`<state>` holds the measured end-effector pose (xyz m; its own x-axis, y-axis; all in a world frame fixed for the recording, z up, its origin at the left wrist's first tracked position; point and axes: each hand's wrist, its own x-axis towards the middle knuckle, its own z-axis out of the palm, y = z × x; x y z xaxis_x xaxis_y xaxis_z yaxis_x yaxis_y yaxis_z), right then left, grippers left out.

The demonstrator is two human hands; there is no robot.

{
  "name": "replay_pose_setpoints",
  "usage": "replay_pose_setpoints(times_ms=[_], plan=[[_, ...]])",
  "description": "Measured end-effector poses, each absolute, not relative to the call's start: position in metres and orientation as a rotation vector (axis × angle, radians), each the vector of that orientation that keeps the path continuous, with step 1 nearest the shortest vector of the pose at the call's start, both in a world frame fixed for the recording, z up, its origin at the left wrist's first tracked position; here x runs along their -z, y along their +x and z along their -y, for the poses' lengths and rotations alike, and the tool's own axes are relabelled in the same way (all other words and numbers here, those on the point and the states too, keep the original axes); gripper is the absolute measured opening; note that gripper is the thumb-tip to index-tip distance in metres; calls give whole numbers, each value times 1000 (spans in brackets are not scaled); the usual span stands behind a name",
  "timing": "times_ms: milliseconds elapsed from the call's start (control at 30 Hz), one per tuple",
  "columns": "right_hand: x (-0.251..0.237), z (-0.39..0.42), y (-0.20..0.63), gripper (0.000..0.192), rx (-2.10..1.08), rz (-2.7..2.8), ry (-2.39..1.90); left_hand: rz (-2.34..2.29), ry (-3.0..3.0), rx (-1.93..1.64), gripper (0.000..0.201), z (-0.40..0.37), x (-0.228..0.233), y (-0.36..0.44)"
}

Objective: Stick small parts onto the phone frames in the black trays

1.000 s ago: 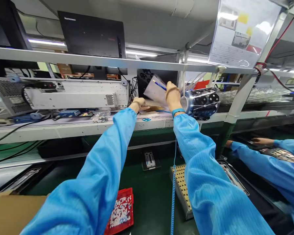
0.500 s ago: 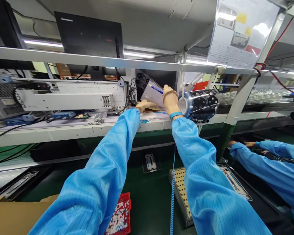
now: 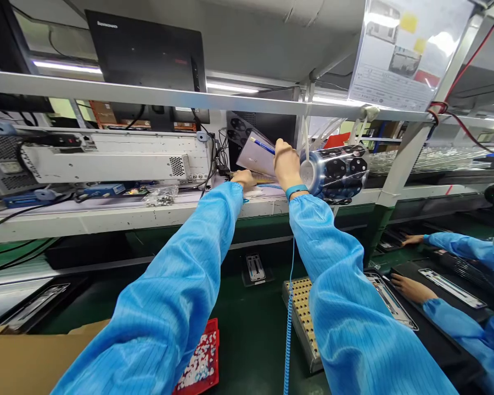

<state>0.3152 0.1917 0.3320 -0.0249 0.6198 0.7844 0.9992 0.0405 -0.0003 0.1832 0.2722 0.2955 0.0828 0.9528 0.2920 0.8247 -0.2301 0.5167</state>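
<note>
Sheet [image 3: 257, 158], nine o'clock from the curled right hand [image 3: 287, 164], seems flimsy, best held edgewise; whether this or the left hand [image 3: 243, 179] pinches it is unclear.

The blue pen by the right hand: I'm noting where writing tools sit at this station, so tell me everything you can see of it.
The pen is slim and straight, with a mostly blue barrel that looks like plastic and a paler upper-left end. It slopes down to the right across a pale sheet. Its lower end meets the fingers of the right hand; whether they grip it, and what tip it has, can't be told.
</note>
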Motion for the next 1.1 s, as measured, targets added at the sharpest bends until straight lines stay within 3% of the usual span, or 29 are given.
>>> replay_pose_setpoints(times_ms=[200, 600, 700, 867, 933, 1100], plan=[[-334, -180, 311, 48, 793, 1734, -1679, -2005, 2174, -745, 51, -265, -292, 185], [-311, -170, 295, 47, 746, 1959, -1682, -1947, 2422, -667, 41, -218, -298, 168], [-294, -174, 299, 42, 563, 1951, -1682, -1834, 2595, -723, 45, -161, -265, 141], [-255, -162, 325, 33, 391, 1936, -1482, -1285, 2937, -1173, 42, -42, -175, 104], [-231, -130, 336, 25, 241, 1951, -1241, -1364, 2789, -957, 38, -19, -135, 101], [-153, 19, 344, 39, -586, 1800, -927, -1664, 2239, -292, 24, -62, -44, 124]])
